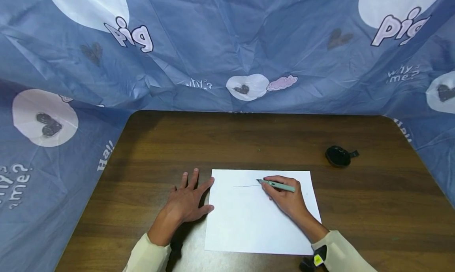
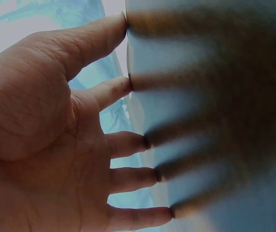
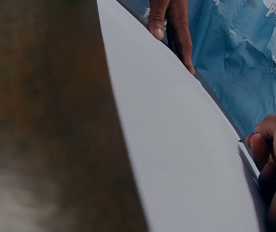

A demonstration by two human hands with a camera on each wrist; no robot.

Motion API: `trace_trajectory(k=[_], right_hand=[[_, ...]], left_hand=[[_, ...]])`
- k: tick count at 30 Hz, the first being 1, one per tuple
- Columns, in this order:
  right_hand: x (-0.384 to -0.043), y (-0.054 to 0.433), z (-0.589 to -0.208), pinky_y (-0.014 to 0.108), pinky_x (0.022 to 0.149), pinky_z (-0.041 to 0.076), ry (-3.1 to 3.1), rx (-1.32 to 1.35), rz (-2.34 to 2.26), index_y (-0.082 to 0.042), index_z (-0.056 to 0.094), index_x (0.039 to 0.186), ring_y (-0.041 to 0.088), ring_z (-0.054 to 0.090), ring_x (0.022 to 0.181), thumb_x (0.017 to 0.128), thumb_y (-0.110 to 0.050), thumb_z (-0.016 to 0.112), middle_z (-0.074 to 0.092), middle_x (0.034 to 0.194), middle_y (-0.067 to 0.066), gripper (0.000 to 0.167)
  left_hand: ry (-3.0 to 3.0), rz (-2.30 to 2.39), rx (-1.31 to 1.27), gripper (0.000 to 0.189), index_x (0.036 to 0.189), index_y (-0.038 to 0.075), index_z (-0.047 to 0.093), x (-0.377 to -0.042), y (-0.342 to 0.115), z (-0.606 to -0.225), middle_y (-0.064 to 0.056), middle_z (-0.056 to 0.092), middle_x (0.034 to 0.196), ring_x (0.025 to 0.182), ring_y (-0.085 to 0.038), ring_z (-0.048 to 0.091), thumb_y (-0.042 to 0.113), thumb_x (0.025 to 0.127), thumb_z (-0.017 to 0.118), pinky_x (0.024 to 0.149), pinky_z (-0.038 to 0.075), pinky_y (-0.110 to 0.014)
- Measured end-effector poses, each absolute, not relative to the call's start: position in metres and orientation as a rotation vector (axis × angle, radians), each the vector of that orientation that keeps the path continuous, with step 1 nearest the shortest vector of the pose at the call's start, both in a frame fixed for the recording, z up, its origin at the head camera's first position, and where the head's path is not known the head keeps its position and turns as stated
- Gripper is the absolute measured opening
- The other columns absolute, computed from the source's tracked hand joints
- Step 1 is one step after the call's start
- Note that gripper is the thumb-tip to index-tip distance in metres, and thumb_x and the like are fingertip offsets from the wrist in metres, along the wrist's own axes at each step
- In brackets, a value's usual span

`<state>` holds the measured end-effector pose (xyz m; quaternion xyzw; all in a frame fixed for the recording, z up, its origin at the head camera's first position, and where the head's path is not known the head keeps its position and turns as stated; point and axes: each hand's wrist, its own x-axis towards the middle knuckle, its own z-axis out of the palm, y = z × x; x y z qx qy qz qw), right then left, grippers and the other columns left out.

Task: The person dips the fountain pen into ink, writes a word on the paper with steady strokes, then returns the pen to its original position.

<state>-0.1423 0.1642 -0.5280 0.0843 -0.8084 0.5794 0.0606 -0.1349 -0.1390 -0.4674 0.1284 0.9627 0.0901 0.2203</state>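
A white sheet of paper (image 1: 249, 228) lies on the wooden table, with a thin dark line (image 1: 243, 186) across its upper part. My right hand (image 1: 291, 199) pinches a pale green fountain pen (image 1: 282, 186) between thumb and fingers. The pen's nib points left, close over the paper near the line's right end. In the right wrist view, the nib (image 3: 241, 140) shows just beyond the fingertips. Fingers spread, my left hand (image 1: 185, 203) rests its fingertips at the sheet's left edge and on the table beside it. The left wrist view shows its palm (image 2: 36, 130) raised, holding nothing.
A round black object (image 1: 338, 156) with a short tab lies on the table (image 1: 227, 145), to the right beyond the paper. Blue printed cloth (image 1: 199, 46) hangs behind the table and along its sides. A black device with a yellow label (image 1: 318, 259) sits at the right wrist.
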Motion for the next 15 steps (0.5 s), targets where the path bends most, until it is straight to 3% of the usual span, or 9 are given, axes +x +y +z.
trace_trajectory(k=[15], right_hand=[[-0.125, 0.162, -0.526, 0.025, 0.055, 0.053, -2.486, 0.261, 1.756, -0.006, 0.078, 0.102, 0.016, 0.065, 0.054, 0.085, -0.011, 0.080, 0.074, 0.078, -0.002, 0.017]], left_hand=[[2.679, 0.246, 0.365, 0.076, 0.158, 0.030, 0.030, -0.134, -0.139, -0.469, -0.020, 0.009, 0.165, 0.148, -0.048, 0.012, 0.052, 0.093, 0.064, 0.103, 0.026, -0.073]])
